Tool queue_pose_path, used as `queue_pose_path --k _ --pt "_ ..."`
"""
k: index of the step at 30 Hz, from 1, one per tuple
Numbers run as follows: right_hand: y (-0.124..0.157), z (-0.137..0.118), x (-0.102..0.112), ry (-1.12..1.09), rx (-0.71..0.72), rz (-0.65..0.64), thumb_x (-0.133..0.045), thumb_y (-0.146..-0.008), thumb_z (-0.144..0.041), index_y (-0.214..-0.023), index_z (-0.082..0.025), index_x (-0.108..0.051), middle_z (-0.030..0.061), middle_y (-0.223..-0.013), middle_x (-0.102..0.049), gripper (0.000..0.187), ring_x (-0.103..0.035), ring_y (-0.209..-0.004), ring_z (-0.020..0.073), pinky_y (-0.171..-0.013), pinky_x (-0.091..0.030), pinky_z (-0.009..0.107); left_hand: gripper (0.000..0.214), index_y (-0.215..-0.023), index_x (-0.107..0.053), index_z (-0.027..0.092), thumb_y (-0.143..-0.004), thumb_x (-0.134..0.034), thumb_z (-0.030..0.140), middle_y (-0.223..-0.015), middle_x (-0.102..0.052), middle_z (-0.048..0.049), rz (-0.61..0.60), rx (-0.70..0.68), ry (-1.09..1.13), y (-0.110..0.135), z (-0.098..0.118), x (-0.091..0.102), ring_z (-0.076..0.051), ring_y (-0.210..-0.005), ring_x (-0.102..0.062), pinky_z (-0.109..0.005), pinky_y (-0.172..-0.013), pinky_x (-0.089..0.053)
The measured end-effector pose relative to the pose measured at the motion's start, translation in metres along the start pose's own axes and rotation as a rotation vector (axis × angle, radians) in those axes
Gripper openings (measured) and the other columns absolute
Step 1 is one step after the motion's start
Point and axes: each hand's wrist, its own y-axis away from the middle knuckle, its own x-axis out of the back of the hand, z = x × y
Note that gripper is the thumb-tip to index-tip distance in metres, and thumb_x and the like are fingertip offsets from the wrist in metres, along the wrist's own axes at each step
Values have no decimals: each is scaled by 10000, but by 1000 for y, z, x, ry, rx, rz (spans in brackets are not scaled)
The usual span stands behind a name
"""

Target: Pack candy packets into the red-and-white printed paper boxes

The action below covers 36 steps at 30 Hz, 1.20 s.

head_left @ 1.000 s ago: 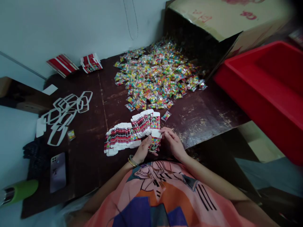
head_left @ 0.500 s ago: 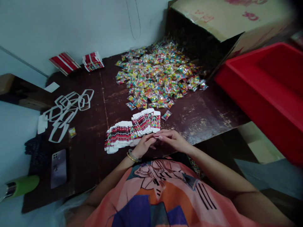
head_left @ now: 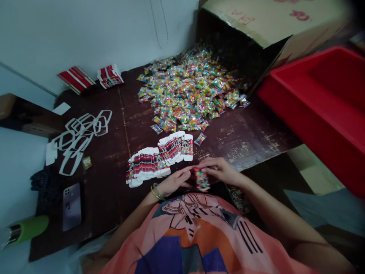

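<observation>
- Just beyond our patterned shirt (head_left: 196, 232), our right hand (head_left: 221, 169) pinches a small printed box (head_left: 202, 180) (slightly blurred).
- Our left hand (head_left: 174, 182) is beside it; we cannot tell whether it grips.
- Farther, we see overlapping cartons (head_left: 146, 164), then piled candy packets (head_left: 189, 91).

1 head-worn camera looks forward and down from above the wearer's printed shirt (head_left: 196, 228), across the dark table (head_left: 245, 129) close in front, to the pale wall (head_left: 99, 30) behind it.

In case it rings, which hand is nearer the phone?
Left. The left hand is to the right of the phone; the right hand is farther right, holding a small carton.
</observation>
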Motion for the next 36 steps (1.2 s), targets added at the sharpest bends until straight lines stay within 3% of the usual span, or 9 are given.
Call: queue_pose_path --k 3,7,11,15,18,24,29,33,36 --pt "-1 6 20 191 -30 -158 -552 -904 -387 -1043 -230 -716 73 -1039 -684 266 -621 -971 190 -874 -489 335 425 -1155 -617 186 -812 -623 437 -1140 -614 -114 225 -55 -119 -3 5 13 -212 -1008 -585 -325 -817 -496" --pt "-39 39 -9 482 45 98 -662 -817 -415 -1335 -215 -516 139 -1411 -456 573 -423 -1280 286 -1026 -376 468 407 -1084 -603 148 -809 -613 448 -957 -639 -83 382 -74 -84 -6 8 29 -158 -820 -613 -267 -707 -487" --pt "-65 63 -39 583 112 252 -515 -927 -300 -1204 -196 -622 130 -1237 -619 315 -530 -1138 270 -951 -401 480 434 -1056 -607 120 -805 -618 474 -890 -659 -87 352 -26 -70 -2 9 31 -151 -758 -617 -258 -666 -474" --pt "-36 45 -45 480 310 181 -505 -933 -284 -1133 -228 -657 90 -1143 -670 257 -576 -1011 226 -884 -430 418 466 -1098 -611 122 -821 -578 494 -1024 -679 -144 171 -9 248 -5 5 21 -212 -909 -642 -346 -804 -488" --pt "-15 27 -47 410 386 44 -569 -898 -320 -1174 -256 -631 77 -1148 -661 289 -543 -1059 237 -912 -416 431 381 -1027 -638 113 -743 -671 365 -952 -699 -117 202 -67 359 -14 0 10 -216 -865 -652 -338 -789 -490" --pt "-32 20 -48 373 246 297 -599 -870 -285 -1130 -238 -641 102 -1278 -567 267 -416 -1210 272 -996 -363 480 255 -890 -641 118 -661 -694 218 -647 -641 -16 208 40 156 -19 -7 -10 -159 -606 -603 -298 -656 -458" --pt "-39 6 -45 32 106 159 -669 -814 -331 -812 -184 -668 97 -1332 -497 147 -445 -1223 254 -1032 -351 423 283 -856 -620 130 -620 -729 243 -597 -566 20 205 5 93 -16 0 -16 -104 -542 -513 -244 -573 -396" --pt "-42 0 -19 -253 -16 -122 -677 -798 -399 -703 -158 -659 88 -1274 -526 260 -512 -1163 251 -986 -394 386 342 -874 -610 127 -614 -758 292 -692 -602 -12 -68 -40 -50 -11 16 -15 -139 -646 -561 -260 -635 -436" --pt "-44 2 -7 -381 -38 -139 -664 -803 -425 -714 -155 -645 65 -1070 -602 284 -571 -1025 222 -918 -431 350 351 -816 -594 134 -647 -763 391 -676 -563 13 35 -110 -216 -14 16 -10 -118 -609 -508 -245 -599 -416"
